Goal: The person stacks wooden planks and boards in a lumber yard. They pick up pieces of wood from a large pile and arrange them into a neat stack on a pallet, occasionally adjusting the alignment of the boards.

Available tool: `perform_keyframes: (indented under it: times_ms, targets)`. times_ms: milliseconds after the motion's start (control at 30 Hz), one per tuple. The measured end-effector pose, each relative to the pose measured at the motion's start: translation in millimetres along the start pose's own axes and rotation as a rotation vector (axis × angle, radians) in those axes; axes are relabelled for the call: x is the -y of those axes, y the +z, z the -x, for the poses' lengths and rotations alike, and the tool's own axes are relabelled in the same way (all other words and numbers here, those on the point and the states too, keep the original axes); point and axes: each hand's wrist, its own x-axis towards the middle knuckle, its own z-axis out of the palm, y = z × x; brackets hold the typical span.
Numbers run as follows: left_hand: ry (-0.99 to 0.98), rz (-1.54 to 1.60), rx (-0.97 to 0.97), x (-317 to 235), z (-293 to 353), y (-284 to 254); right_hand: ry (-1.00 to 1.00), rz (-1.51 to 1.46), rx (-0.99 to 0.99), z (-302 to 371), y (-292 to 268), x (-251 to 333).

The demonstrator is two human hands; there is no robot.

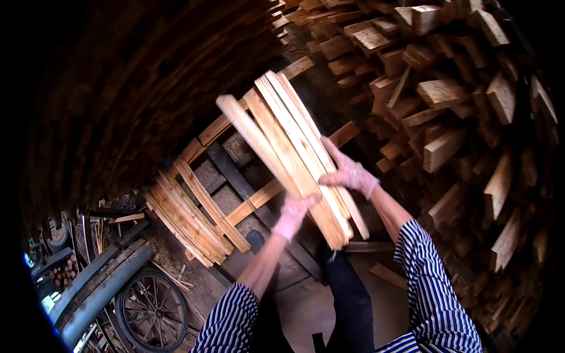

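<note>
Between my two gloved hands is a bundle of long, pale wooden boards (292, 137), slanting away toward the far left. My left hand (294, 215) grips the bundle's near left side, its fingers partly hidden by the wood. On the right side, my right hand (348, 172) presses with its thumb over the top of the boards. One board at the left splays a little apart from the others at the far end. Below and to the left, a row of similar boards (185, 220) lies across wooden crosspieces (252, 203).
Stacked lumber rises as a dark wall (141, 76) at the left. At the right, a pile of boards (441, 94) juts out with uneven ends. A spoked wheel (152, 309) and grey-blue pipes (106, 294) are at the lower left. Dark metal rails (229, 170) run beneath the boards.
</note>
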Motion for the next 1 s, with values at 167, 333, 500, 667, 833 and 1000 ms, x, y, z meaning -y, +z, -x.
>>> perform_keyframes:
  times_ms: [167,333,500,667,833,1000]
  targets:
    - [-0.128,-0.284,-0.308,-8,-138,5,0.236,0.643,-0.252,-76,-50,-72]
    - [-0.1,-0.272,-0.253,-7,-72,-45,0.358,0.383,-0.316,15,46,-38]
    - [-0.215,-0.477,-0.148,-23,54,-68,0.703,0.27,-0.452,200,115,15]
    - [-0.318,-0.428,0.013,-42,160,-57,1.004,0.077,-0.722,389,164,113]
    - [-0.188,-0.325,0.364,-163,187,-8,0.888,-0.016,-1.173,484,173,221]
    - [0.412,-0.264,0.411,-397,188,110,0.108,0.522,-1.632,514,74,337]
